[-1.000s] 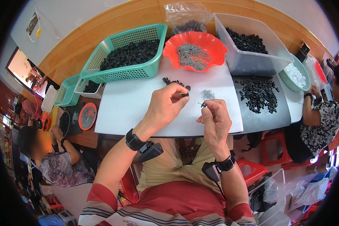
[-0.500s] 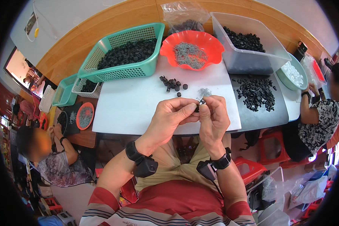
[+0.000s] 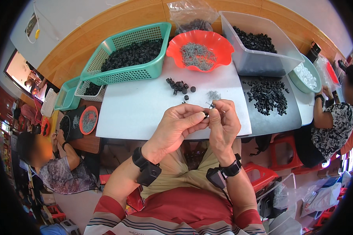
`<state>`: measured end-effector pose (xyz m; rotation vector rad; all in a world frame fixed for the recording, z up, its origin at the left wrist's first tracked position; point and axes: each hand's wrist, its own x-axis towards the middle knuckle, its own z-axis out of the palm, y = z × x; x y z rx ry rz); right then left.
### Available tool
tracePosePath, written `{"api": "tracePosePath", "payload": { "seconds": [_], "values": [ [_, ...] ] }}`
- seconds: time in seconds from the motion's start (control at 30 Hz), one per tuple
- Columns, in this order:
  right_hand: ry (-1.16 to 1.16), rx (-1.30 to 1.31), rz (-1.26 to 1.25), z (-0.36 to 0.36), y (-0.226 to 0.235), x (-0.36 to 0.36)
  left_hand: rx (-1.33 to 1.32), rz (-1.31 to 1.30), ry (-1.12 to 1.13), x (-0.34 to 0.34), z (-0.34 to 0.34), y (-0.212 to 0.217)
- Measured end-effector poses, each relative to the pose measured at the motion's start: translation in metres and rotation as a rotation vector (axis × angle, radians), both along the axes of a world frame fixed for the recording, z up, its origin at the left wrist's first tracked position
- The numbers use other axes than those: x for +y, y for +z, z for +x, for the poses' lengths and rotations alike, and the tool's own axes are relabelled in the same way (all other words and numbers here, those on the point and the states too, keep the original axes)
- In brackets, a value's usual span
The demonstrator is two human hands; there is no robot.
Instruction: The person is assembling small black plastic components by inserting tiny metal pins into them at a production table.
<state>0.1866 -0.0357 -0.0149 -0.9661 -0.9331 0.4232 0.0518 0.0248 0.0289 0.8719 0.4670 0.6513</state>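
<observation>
Over the near part of the white board, both of my hands meet close together. My left hand (image 3: 181, 122) is closed, pinching a small black plastic part (image 3: 206, 115) between thumb and forefinger. Beside it, my right hand (image 3: 223, 123) is closed on another small black plastic piece (image 3: 211, 106), with a thin metal pin (image 3: 208, 103) showing at its tip. Just beyond my fingers lies a small pile of grey metal pins (image 3: 213, 95). Several black round caps (image 3: 179, 86) are clustered farther off to the left. The fingers partly hide both held pieces.
A green basket (image 3: 123, 74) of black parts, a red bowl (image 3: 223, 49) of pins and a clear bin (image 3: 262, 58) line the far side. Loose black parts lie on a dark mat (image 3: 278, 119). People sit working at left (image 3: 62, 170) and right (image 3: 333, 125).
My hands have shifted slightly, and the two held pieces are a little farther apart. The thin pin at my right fingertips is now visible.
</observation>
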Motion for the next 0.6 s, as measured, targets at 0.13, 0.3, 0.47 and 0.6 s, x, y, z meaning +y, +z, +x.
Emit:
{"api": "tracePosePath", "payload": {
  "seconds": [0.13,0.3,0.47,0.6],
  "values": [
    [0.026,0.049,-0.028,0.001,0.003,-0.003,-0.020,-0.067,0.024,0.003,-0.003,-0.001],
    [0.030,0.034,-0.052,0.002,-0.003,-0.004,-0.052,-0.104,0.042,0.007,-0.006,-0.009],
    [0.040,0.017,-0.071,0.002,-0.002,-0.006,-0.065,-0.145,0.068,0.009,-0.008,-0.013],
    [0.056,-0.008,-0.081,0.002,-0.002,-0.007,-0.060,-0.153,0.090,0.008,-0.008,-0.012]
  ]
}}
